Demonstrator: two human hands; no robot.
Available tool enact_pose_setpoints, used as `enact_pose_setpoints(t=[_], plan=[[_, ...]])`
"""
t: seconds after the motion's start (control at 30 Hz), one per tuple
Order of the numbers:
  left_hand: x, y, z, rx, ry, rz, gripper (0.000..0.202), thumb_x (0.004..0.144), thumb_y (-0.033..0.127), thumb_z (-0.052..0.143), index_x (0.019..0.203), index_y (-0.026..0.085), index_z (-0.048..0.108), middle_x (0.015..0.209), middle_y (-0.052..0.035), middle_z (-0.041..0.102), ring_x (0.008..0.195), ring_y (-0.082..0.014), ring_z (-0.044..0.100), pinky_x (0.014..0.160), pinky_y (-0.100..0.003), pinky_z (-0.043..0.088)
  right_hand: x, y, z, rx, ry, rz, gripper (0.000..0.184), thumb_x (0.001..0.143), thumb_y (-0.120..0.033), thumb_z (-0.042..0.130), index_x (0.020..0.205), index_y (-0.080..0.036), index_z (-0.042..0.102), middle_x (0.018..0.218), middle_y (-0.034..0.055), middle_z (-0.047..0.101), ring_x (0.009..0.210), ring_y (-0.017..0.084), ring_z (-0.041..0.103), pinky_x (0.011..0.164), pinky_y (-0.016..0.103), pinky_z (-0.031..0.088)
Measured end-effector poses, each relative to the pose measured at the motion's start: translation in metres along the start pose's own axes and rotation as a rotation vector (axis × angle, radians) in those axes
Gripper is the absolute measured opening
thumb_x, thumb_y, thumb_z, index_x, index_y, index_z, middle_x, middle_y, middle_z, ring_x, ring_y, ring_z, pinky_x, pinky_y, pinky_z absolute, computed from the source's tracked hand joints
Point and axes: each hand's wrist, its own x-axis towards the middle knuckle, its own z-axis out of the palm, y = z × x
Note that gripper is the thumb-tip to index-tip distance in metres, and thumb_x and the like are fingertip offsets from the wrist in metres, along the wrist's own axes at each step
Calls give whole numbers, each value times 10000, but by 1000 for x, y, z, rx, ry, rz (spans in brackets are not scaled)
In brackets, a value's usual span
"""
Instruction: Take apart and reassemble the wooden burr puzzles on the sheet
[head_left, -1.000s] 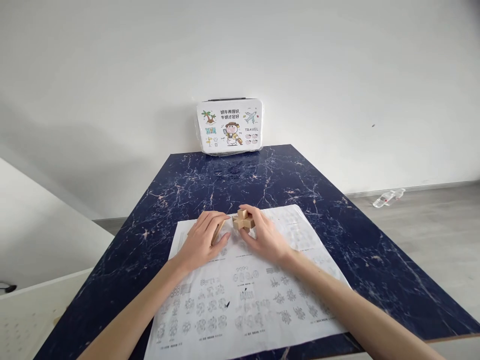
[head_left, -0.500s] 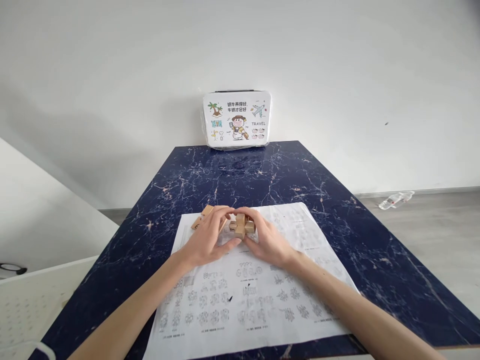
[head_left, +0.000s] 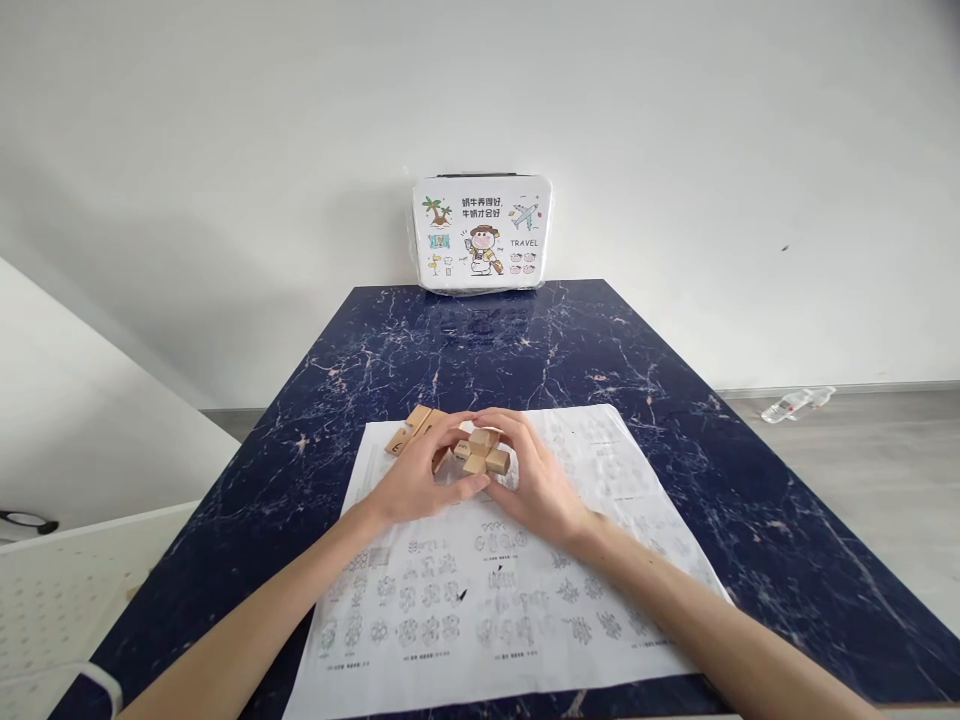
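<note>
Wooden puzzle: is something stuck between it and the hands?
No, nothing visible is in the way. The left hand and the right hand both hold the wooden puzzle from its two sides, over the paper sheet. The loose wooden pieces lie behind the left hand, not between.

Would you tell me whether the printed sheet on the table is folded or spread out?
Spread out: the printed sheet lies flat on the dark marbled table, rows of diagrams showing across it.
</note>
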Motion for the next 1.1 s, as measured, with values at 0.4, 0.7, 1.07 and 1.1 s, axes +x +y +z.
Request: enact_pose_setpoints(t=[0.4,0.7,1.07,1.1], plan=[[1,6,-3,-121,132,-146,467,1090,573,366,1155,221,665,937,-55,674,794,-213,617,680,-328,499,1,2,-2,-44,48,84,402,1044,-302,617,1417,-266,473,1352,137,590,1208,277,644,1010,504,612],[-4,5,-1,-168,118,-193,583,1097,654,238,1230,218,601,1015,-67,697,900,-241,630,795,-369,513,0,3,-2,-133,-68,73,165,1080,-305,555,1223,-245,613,1094,88,713,962,243,695,855,416,603],[-3,1,1,-73,100,-70,509,1063,642,447,1327,223,566,1179,-105,686,1022,-265,656,860,-400,545,1,4,-5,-138,51,27,145,1080,-280,563,1211,-256,621,1121,81,716,822,199,684,771,378,596],[-3,1,1,-67,82,-62,504,1045,634,503,1329,221,556,1173,-105,681,997,-257,656,845,-392,544,1,4,-5,-130,57,21,149,1080,-275,563,1217,-253,616,1125,83,710,818,195,680,768,375,597]])
